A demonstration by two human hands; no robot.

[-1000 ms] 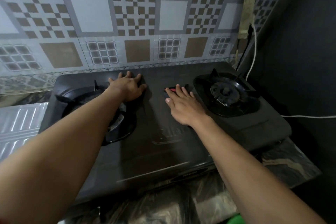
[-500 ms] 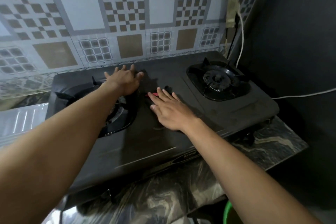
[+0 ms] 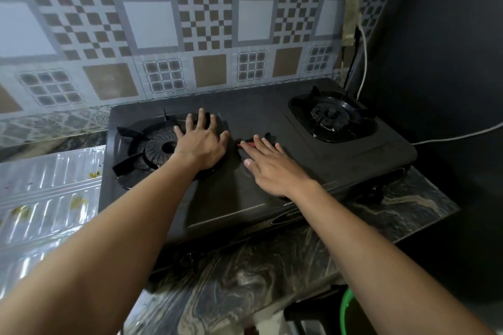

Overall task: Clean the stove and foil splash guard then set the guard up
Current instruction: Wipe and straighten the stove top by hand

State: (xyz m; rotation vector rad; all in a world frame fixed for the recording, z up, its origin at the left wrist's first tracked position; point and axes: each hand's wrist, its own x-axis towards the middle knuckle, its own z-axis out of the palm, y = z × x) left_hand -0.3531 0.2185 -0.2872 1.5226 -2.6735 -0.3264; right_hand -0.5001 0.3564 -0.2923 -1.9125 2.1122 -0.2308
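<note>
A black two-burner stove (image 3: 340, 160) stands on a marbled counter against the tiled wall. My left hand (image 3: 202, 141) lies flat with spread fingers on the stove top, at the right edge of the left burner (image 3: 152, 149). My right hand (image 3: 272, 168) presses flat on the stove's middle, fingers straight. A small red thing (image 3: 246, 143) peeks out under its fingertips; what it is cannot be made out. The foil splash guard (image 3: 51, 193) lies flat on the counter left of the stove, with yellowish spots on it.
The right burner (image 3: 330, 117) sits uncovered near a dark side wall (image 3: 449, 62). A white cable (image 3: 363, 62) hangs down the corner and runs right behind the stove. Marbled counter (image 3: 258, 275) shows in front. A green rim (image 3: 344, 310) sits below the counter edge.
My right hand has slid left across the stove's middle, away from the right burner and closer to my left hand, the red thing under its fingertips. My left hand stays by the left burner.
</note>
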